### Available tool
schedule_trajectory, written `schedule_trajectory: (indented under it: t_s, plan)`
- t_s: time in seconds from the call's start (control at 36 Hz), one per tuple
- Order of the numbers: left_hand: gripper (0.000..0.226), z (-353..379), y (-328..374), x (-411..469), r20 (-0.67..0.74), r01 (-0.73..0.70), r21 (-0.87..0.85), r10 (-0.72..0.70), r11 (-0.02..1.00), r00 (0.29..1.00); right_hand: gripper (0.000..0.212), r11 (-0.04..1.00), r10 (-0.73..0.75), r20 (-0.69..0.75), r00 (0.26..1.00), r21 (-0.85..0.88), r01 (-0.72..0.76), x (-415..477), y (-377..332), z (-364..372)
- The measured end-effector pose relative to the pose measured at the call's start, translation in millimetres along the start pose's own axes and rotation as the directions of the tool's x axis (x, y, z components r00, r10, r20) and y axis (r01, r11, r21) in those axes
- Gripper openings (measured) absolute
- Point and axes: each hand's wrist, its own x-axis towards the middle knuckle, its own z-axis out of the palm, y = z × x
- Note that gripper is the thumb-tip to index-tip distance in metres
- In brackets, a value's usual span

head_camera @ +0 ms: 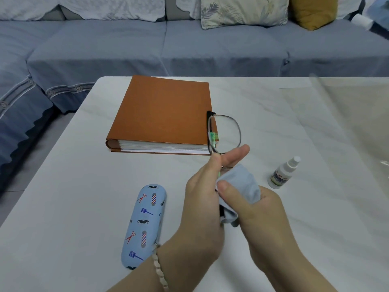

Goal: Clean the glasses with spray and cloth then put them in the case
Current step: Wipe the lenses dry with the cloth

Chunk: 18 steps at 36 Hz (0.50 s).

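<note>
My left hand [202, 199] holds the dark-framed glasses [224, 134] upright above the table, one lens standing free above my fingers. The lower lens is wrapped in a pale blue cloth [242, 186], which my right hand [256, 209] pinches around it with the thumb on top. A closed light-blue glasses case [143, 226] with barber prints lies on the table left of my left wrist. The small white spray bottle [283, 173] stands upright to the right of my hands.
A thick orange album [164, 114] lies on the white table [63, 207] behind the glasses. A clear plastic sheet [347, 114] covers the table's right part. A blue-covered sofa [189, 43] with cushions runs along the back.
</note>
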Motion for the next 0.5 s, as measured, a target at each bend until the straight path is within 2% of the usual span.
schedule_trajectory:
  t_s: [0.03, 0.08, 0.17, 0.28, 0.36, 0.42, 0.5]
  plan:
    - [0.035, -0.6, -2.1, -0.8, 0.025, -0.012, 0.017, 0.011, 1.000, 1.000, 0.031, 1.000, 0.008, -0.017, 1.000, 0.029, -0.008, -0.2, -1.6, 0.5]
    - [0.034, -1.3, -3.2, -2.6, 0.060, -0.038, 0.035, 0.036, 0.999, 0.998, 0.012, 0.994, 0.044, 0.020, 0.999, 0.103, -0.046, 1.0, -2.8, -0.9]
    - [0.039, -3.1, -2.8, -2.8, 0.065, -0.078, 0.016, 0.077, 0.997, 0.995, 0.041, 0.961, 0.117, 0.137, 0.984, 0.233, -0.147, 2.9, -7.1, -1.6]
    - [0.038, -3.8, 0.2, 0.9, 0.091, -0.059, 0.011, 0.058, 0.998, 0.994, 0.045, 0.896, 0.173, 0.194, 0.966, 0.377, -0.236, 2.6, -14.5, 3.0]
    - [0.034, -3.2, 1.9, 0.4, 0.087, -0.026, 0.041, 0.022, 0.999, 0.996, 0.043, 0.921, 0.159, 0.141, 0.977, 0.337, -0.198, 4.9, -14.1, 4.9]
    - [0.036, -1.9, 4.4, -0.1, 0.070, -0.001, 0.008, 0.000, 1.000, 0.998, 0.039, 0.958, 0.134, 0.083, 0.987, 0.243, -0.151, 3.9, -13.8, 6.9]
    - [0.036, 0.5, 11.7, 2.6, 0.030, 0.053, -0.081, -0.051, 0.995, 0.998, 0.014, 0.992, 0.098, 0.017, 0.995, 0.081, -0.099, -0.9, -9.0, 7.5]
